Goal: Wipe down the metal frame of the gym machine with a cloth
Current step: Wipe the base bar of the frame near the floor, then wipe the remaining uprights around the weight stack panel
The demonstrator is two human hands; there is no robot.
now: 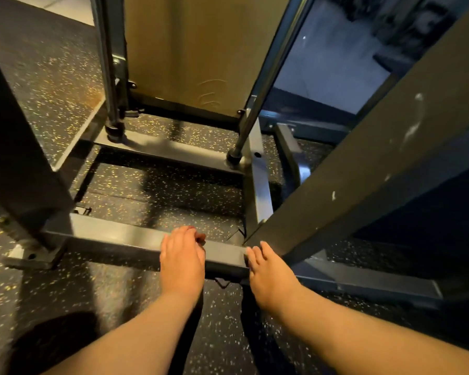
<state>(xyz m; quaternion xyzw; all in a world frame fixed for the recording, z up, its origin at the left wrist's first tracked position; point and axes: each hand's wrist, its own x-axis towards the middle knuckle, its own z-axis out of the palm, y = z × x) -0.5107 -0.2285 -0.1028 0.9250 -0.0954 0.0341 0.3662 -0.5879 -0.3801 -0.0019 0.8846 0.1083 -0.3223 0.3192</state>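
The gym machine's low horizontal metal bar [114, 239] runs across the floor in front of me. My left hand [183, 253] lies over the bar with its fingers curled down the far side. My right hand [268, 269] rests at the bar's right end, fingers stretched out against it, just below a slanted upright beam [363, 158]. Between the hands the bar's front face looks darker, and a small dark corner [222, 283] hangs beneath it. I cannot tell whether that is a cloth. No cloth shows clearly in either hand.
A dark upright post [19, 158] rises at the left on a bolted foot plate [30, 257]. Further in are a cross bar [168, 155], two guide rods [257, 104], a tan panel [195, 50] and a side rail [257, 185]. The speckled rubber floor [152, 196] lies all around.
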